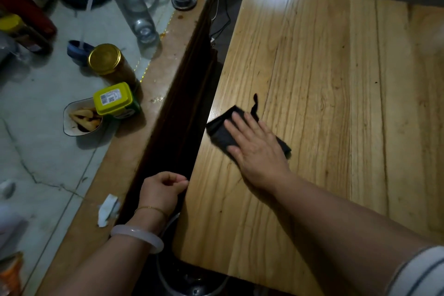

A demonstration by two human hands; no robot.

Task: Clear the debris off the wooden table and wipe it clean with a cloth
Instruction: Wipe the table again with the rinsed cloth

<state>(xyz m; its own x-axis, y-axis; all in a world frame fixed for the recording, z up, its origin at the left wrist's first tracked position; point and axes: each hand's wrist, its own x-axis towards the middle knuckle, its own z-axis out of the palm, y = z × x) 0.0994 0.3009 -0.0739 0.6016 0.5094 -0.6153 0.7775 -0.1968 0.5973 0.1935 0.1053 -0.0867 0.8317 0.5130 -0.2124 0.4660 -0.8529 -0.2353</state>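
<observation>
A light wooden table (336, 103) fills the right side of the view. A black cloth (222, 131) lies flat on it near its left edge. My right hand (254, 149) presses down on the cloth with straight fingers, palm flat. My left hand (161, 191) hovers at the table's left edge, over the dark gap, with its fingers curled in; I cannot see anything inside it. A few tiny dark specks (375, 82) dot the wood further right.
Left of the gap stands a second table (48, 163) with a gold-lidded jar (105, 60), a yellow-lidded tub (115, 100), a bowl of scraps (81, 118), a clear plastic bottle (134, 5), a crumpled tissue (108, 209). A bin (189, 279) sits below the gap.
</observation>
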